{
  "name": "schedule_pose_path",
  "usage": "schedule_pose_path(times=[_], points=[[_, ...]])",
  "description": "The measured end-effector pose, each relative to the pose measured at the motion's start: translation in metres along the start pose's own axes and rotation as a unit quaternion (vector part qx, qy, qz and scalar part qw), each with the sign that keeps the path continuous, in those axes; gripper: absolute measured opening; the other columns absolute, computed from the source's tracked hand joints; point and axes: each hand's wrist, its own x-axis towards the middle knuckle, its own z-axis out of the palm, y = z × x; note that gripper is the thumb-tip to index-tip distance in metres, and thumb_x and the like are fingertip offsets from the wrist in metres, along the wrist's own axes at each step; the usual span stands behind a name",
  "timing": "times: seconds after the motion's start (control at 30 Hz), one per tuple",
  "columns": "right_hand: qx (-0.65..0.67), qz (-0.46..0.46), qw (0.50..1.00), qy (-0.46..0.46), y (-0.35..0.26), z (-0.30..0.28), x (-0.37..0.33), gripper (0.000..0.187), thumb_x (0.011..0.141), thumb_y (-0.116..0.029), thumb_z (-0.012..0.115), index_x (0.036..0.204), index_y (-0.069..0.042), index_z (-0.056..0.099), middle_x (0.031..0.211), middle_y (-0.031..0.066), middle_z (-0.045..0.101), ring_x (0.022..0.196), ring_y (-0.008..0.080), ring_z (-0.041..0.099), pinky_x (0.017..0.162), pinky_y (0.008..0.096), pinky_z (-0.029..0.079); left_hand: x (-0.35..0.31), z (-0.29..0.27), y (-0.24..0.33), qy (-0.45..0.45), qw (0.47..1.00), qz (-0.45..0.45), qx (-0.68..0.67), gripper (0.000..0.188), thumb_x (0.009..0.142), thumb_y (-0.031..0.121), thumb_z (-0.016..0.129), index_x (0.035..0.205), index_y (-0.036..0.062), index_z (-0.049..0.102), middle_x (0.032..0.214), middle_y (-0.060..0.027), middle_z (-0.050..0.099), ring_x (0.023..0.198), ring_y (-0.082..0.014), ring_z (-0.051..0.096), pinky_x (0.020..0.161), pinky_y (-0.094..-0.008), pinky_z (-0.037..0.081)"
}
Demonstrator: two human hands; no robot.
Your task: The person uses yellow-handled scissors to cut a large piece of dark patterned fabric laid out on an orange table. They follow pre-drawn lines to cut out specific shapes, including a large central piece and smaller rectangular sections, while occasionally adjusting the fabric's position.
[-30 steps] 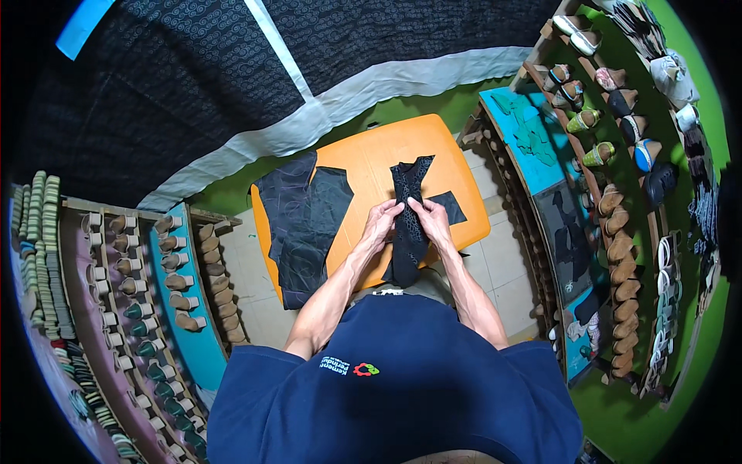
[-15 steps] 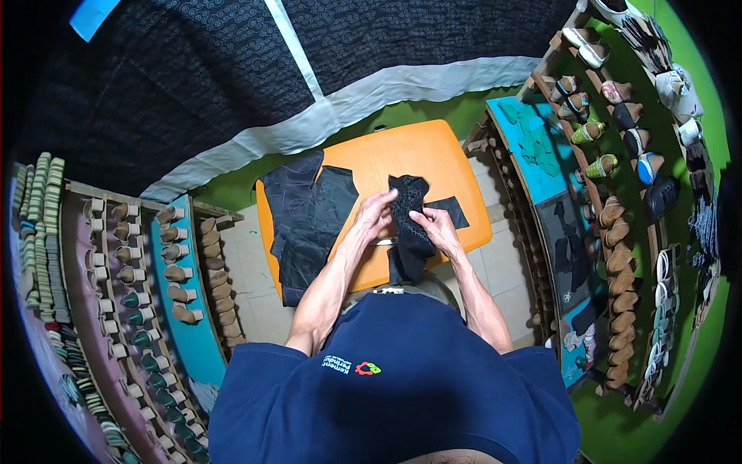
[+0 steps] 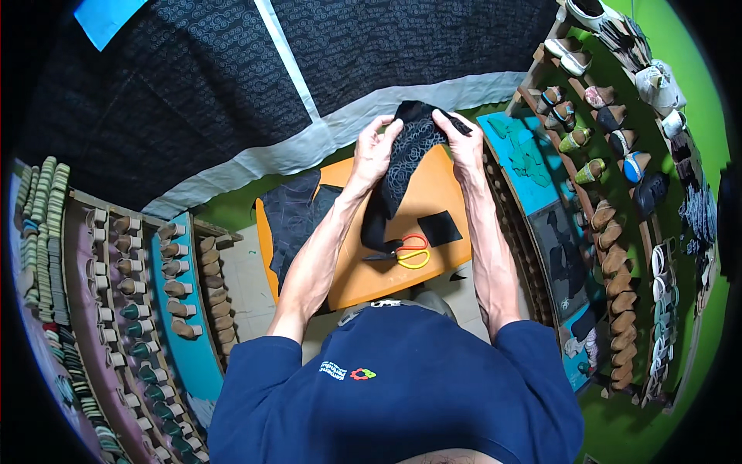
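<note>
Between my two hands a black fabric piece (image 3: 410, 158) with a pale swirl pattern is held up over the orange table (image 3: 348, 282). My left hand (image 3: 374, 151) pinches its upper left edge between thumb and fingers. At the upper right corner my right hand (image 3: 462, 139) grips it the same way, thumb on top. Below the fabric, scissors (image 3: 412, 253) with red and yellow handles lie on the table, blades pointing left. A small black square of cloth (image 3: 440, 229) rests just right of them. Larger dark cloth (image 3: 290, 216) covers the table's left side.
Racks of shoe lasts (image 3: 176, 271) stand on the left, and shelves with more lasts and shoes (image 3: 618, 309) on the right. A turquoise shelf (image 3: 529, 166) beside the table carries green scraps. Patterned dark cloth (image 3: 193, 85) hangs beyond the table.
Both hands have lifted the black fabric up and away from me, off the table. The scissors' handles, mostly covered before, now show.
</note>
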Motion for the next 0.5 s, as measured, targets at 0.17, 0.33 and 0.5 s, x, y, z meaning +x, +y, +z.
schedule_pose_path(times=[0.17, 0.33, 0.5], points=[[-0.138, -0.177, 0.974, 0.017, -0.046, 0.007, 0.024, 0.024, 0.094, -0.018, 0.076, 0.107, 0.002, 0.076, 0.096, 0.0026, 0.076, 0.088, 0.0064, 0.065, 0.082, 0.0228, 0.051, 0.029, 0.020, 0.043, 0.062, 0.942, 0.147, 0.296, 0.021, 0.100, 0.012, 0.068, 0.117, 0.0011, 0.071, 0.102, -0.0024, 0.073, 0.092, -0.0083, 0.066, 0.079, -0.0243, 0.053], [-0.308, -0.480, 0.805, -0.162, -0.100, 0.024, -0.009, 0.026, 0.082, -0.004, 0.074, 0.108, -0.011, 0.078, 0.102, 0.0076, 0.076, 0.093, 0.0266, 0.071, 0.085, 0.0341, 0.056, 0.018, 0.010, 0.077, 0.034, 0.934, 0.232, 0.271, 0.032, 0.093, -0.005, 0.061, 0.122, 0.0029, 0.071, 0.105, -0.0024, 0.070, 0.101, -0.0102, 0.063, 0.085, -0.0286, 0.050], [-0.360, -0.396, 0.801, -0.268, 0.007, 0.016, -0.121, 0.029, 0.078, -0.016, 0.078, 0.107, -0.017, 0.077, 0.099, 0.0013, 0.071, 0.089, 0.0233, 0.066, 0.079, 0.0363, 0.056, -0.120, -0.035, 0.000, 0.083, 0.994, -0.028, 0.069, 0.037, 0.086, -0.003, 0.045, 0.115, 0.0015, 0.068, 0.112, -0.0078, 0.069, 0.108, -0.0176, 0.065, 0.097, -0.0342, 0.052]])
